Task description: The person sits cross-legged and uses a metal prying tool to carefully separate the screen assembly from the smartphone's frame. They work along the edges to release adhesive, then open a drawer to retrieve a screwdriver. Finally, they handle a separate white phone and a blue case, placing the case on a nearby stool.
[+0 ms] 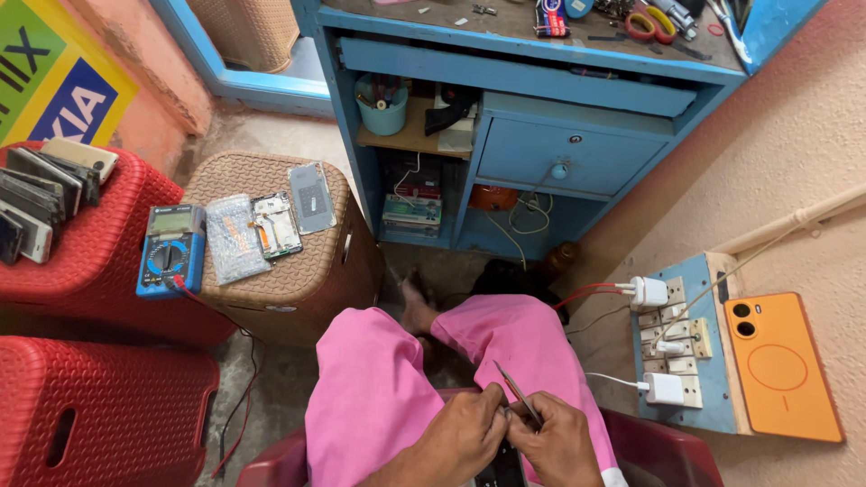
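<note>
My left hand and my right hand meet over my lap, above pink trousers. My right hand pinches thin metal tweezers, whose tips point up and to the left. A small dark object, mostly hidden, lies between both hands; my left hand's fingers close on its upper edge. I cannot tell what it is.
A brown woven stool carries an opened phone, a phone back cover and a bubble-wrap bag. A blue multimeter and stacked phones rest on red stools. A switchboard with chargers and an orange phone lie at right. A blue workbench stands ahead.
</note>
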